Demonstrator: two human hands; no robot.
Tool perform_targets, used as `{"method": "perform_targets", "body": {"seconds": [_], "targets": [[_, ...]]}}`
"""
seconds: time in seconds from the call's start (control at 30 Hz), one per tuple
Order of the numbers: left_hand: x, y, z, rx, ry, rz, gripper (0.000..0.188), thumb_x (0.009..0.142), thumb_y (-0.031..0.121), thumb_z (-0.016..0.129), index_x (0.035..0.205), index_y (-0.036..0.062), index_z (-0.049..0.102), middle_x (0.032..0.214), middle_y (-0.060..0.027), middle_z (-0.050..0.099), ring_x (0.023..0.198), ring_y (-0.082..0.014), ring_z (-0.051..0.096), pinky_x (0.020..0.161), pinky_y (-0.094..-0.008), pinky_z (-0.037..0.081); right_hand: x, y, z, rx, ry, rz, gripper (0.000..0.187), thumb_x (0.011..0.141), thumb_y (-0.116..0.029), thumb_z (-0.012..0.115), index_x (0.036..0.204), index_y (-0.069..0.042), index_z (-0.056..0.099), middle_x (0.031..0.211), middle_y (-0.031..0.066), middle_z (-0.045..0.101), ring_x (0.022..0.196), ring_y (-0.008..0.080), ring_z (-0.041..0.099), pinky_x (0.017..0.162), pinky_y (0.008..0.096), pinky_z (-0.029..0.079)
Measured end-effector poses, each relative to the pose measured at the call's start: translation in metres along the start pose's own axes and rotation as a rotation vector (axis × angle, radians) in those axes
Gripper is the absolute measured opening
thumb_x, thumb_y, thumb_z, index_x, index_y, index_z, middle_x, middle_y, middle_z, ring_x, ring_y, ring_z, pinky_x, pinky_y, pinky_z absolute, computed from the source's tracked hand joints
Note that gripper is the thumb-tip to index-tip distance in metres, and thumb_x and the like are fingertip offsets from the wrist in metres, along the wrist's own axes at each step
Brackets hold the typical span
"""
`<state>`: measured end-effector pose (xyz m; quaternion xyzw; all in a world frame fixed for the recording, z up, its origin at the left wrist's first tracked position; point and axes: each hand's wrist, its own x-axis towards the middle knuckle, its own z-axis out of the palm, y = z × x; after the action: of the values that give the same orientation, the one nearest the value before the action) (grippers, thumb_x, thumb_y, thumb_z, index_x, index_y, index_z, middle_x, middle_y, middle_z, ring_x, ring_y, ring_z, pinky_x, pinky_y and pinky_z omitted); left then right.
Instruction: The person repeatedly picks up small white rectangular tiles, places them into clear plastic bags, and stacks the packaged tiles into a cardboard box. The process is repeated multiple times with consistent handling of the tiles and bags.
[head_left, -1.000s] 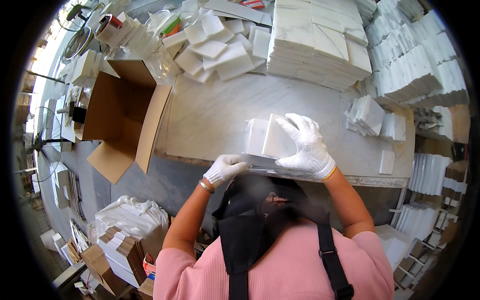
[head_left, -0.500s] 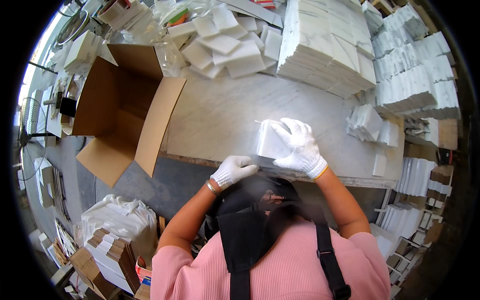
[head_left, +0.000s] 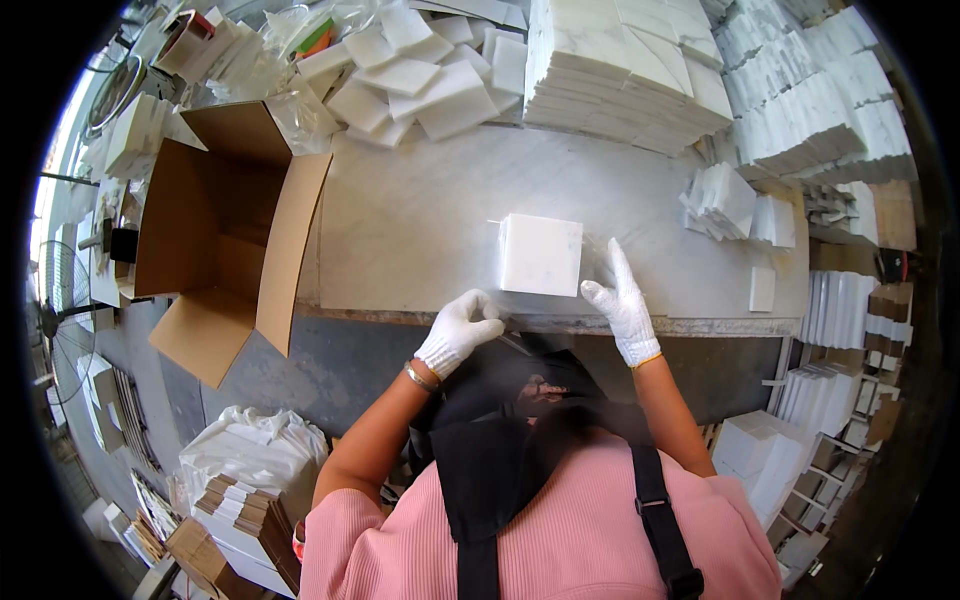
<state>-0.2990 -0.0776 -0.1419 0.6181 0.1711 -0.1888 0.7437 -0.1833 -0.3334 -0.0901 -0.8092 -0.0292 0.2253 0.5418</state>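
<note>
Locate first the pale stone-topped table (head_left: 420,195), spanning the middle of the view. Note at its far side the tall stack of veined white tiles (head_left: 630,65), squared and layered. Find at the left the brown cardboard box (head_left: 215,215), flaps spread, mouth toward the viewer. Note between box and stack, along the far side, the heap of loose white tiles (head_left: 430,85), overlapping at mixed angles.

Locate the white block (head_left: 540,255) on the table, near the front edge and between the hands. Read its visible face as nearly square, with no clear long axis. Take the right hand (head_left: 622,305) as nearer: just beside the block's right edge, thumb closest, contact not certain. Place the block ahead and to the right of the left hand (head_left: 462,330).

Read the right hand as spread, fingers extended and thumb apart, with no grip on the block. Read the left hand as partly curled, clear of the block; contents at the fingertips too blurred to tell. Note last the small white tile (head_left: 762,289), lying alone near the table's right end.
</note>
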Motion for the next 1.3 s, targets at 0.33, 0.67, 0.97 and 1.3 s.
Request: {"method": "perform_targets", "body": {"seconds": [0.33, 0.67, 0.97, 1.3], "targets": [[-0.026, -0.001, 0.029, -0.254, 0.085, -0.197, 0.038, 0.091, 0.012, 0.064, 0.127, 0.0010, 0.058, 0.104, -0.0106, 0.068, 0.093, -0.0180, 0.067, 0.083, -0.0303, 0.056, -0.036, 0.035, 0.028, 0.238, -0.253, 0.250, 0.076, 0.086, -0.025, 0.078, 0.150, -0.004, 0.041, 0.084, 0.0059, 0.065, 0.073, 0.0131, 0.058, 0.067, 0.0283, 0.048], [-0.062, 0.002, 0.039, -0.117, 0.095, -0.161, 0.030, 0.099, 0.024, 0.059, 0.117, -0.0001, 0.063, 0.093, -0.0073, 0.069, 0.083, -0.0136, 0.067, 0.076, -0.0275, 0.055, -0.063, 0.056, 0.012, 0.349, -0.378, 0.436, 0.026, 0.093, -0.028, 0.071, 0.100, -0.003, 0.072, 0.077, 0.0029, 0.067, 0.068, 0.0112, 0.063, 0.059, 0.0252, 0.048], [-0.074, 0.035, 0.038, -0.434, 0.062, -0.111, 0.024, 0.097, 0.030, 0.063, 0.099, 0.0066, 0.062, 0.102, -0.0112, 0.069, 0.085, -0.0204, 0.069, 0.070, -0.0283, 0.052, -0.062, 0.027, -0.001, 0.885, -0.495, 0.392, 0.018, 0.094, -0.019, 0.065, 0.089, -0.002, 0.068, 0.111, 0.0160, 0.070, 0.096, 0.0258, 0.068, 0.081, 0.0365, 0.055], [0.005, 0.087, 0.042, -0.792, 0.051, 0.128, 0.037, 0.099, 0.024, 0.059, 0.129, 0.0027, 0.056, 0.130, -0.0161, 0.062, 0.115, -0.0275, 0.062, 0.092, -0.0380, 0.052, -0.003, -0.028, 0.015, 1.159, -0.329, 0.458, 0.038, 0.100, -0.034, 0.058, 0.131, -0.012, 0.055, 0.139, 0.0116, 0.058, 0.126, 0.0297, 0.057, 0.098, 0.0435, 0.048]]}}
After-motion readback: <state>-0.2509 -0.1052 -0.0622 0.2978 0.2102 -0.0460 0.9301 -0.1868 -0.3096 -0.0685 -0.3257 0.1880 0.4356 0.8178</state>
